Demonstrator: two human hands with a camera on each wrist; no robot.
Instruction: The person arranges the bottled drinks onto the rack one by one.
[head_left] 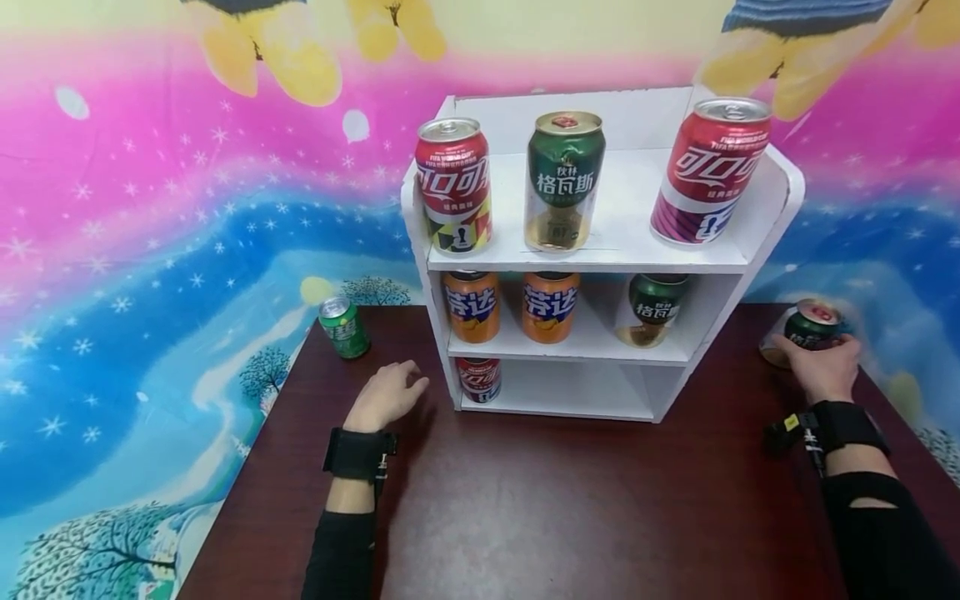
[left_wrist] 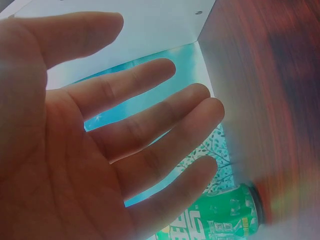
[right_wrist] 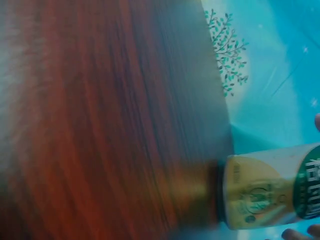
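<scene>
My right hand (head_left: 825, 367) is at the table's right side with thumb and fingers around a green-and-gold kvass can (head_left: 813, 325), which stands upright near the wall. In the right wrist view the lower part of that kvass can (right_wrist: 260, 192) shows close to the tabletop, with only fingertips (right_wrist: 300, 234) in sight. My left hand (head_left: 386, 396) is just left of the white shelf (head_left: 555, 408), fingers spread and loosely bent, holding nothing. Behind it, a green can (head_left: 345, 327) stands on the table; the left wrist view shows this green can (left_wrist: 220, 215) partly behind the fingers.
On the shelf's top stand a red cola can (head_left: 453, 187), a kvass can (head_left: 564, 179) and another cola can (head_left: 708, 171). Its middle level holds two orange soda cans (head_left: 472, 308) and a kvass can (head_left: 651, 310). A cola can (head_left: 478, 379) is at the bottom left.
</scene>
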